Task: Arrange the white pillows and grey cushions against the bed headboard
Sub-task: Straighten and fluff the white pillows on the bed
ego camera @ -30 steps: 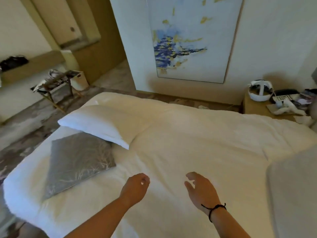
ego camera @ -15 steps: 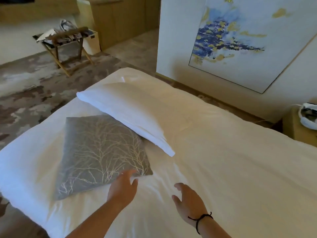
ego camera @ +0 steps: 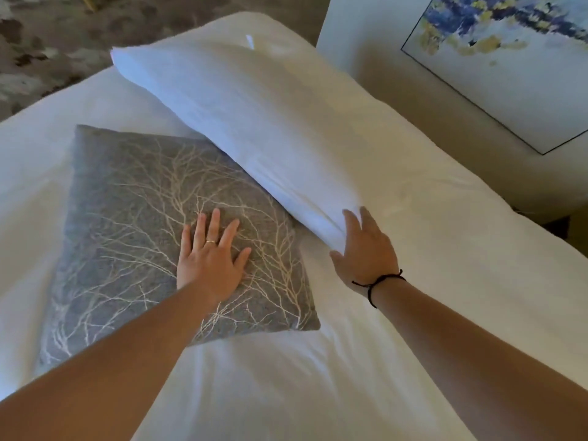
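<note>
A patterned carpet (ego camera: 47, 58) shows at the upper left, beyond the edge of a bed (ego camera: 445, 249) covered in a white duvet. On the left half of the bed lies a grey cushion (ego camera: 127, 218) printed with pale branching lines, flat on the duvet and turned at an angle. The person's left hand (ego camera: 210, 259) rests palm down on the cushion's right part, its fingers straight and slightly spread, a ring on one finger; its grip is wide and holds nothing. Just beyond the cushion, a white pillow (ego camera: 254, 122) stretches diagonally from the upper left toward the centre, its long edge overlapping the cushion's upper right side. The right hand (ego camera: 366, 249), a dark cord bracelet (ego camera: 375, 284) at its wrist, meets the pillow's near corner, fingers curved over the top and thumb below; the grip takes hold of that corner. Behind the bed at the right stands a white wall (ego camera: 381, 74) with a framed painting (ego camera: 509, 58) in blue and yellow. No headboard appears in view.
</note>
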The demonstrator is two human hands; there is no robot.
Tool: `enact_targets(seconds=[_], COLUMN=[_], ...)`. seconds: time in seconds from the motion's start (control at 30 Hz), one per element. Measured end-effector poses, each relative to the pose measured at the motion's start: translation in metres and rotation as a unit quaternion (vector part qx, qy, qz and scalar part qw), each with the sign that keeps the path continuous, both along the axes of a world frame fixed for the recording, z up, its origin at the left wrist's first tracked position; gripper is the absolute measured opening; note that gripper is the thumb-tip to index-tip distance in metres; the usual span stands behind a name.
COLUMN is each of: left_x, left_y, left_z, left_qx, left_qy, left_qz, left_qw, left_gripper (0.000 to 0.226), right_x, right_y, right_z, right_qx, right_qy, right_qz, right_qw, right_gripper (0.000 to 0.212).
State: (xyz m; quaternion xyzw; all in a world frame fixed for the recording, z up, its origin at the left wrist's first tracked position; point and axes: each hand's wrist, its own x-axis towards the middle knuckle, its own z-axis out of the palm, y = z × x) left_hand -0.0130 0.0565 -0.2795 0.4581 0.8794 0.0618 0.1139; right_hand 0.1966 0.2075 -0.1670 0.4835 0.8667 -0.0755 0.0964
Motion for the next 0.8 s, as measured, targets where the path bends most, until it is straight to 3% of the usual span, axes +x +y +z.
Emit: enact_targets(seconds=[0.13,0.23,0.37,0.53,0.7,0.8], left_x=[-0.008,-0.012,-0.016,-0.012,-0.01,0.005], left_y=[0.015,0.021,0.019,0.021,0.012,-0.007], left_z=[-0.046,-0.06,-0.059,-0.039,0.0,0.029], left_qx=[-0.023,-0.014,-0.017,-0.071,-0.126,-0.096], left_qy=[-0.004,-0.017,-0.036,-0.051,-0.073,-0.115], left_qz=[0.004,0.008,-0.006,-0.009,-0.041,-0.037], left_qw=[1.0,1.0,0.999,0.996,0.988,0.988], left_gripper=[0.072,0.072,0.071,0.073,0.078,0.087], right_x=[-0.022,-0.029,-0.032,-0.03,-0.019,-0.008], right_y=[0.029,0.036,0.041,0.046,0.033,0.017], right_z=[-0.049,-0.075,-0.081,-0.056,-0.021,0.001], right_qx=[-0.01,0.026,0.062,0.019,-0.016,-0.033], right_qy=[0.008,-0.014,-0.022,0.013,0.064,0.094], right_qz=[-0.072,-0.063,-0.047,-0.084,-0.085,-0.078], right_qw=[0.997,0.998,0.997,0.996,0.994,0.992], right_gripper=[0.102,0.1,0.086,0.028,0.005,0.019])
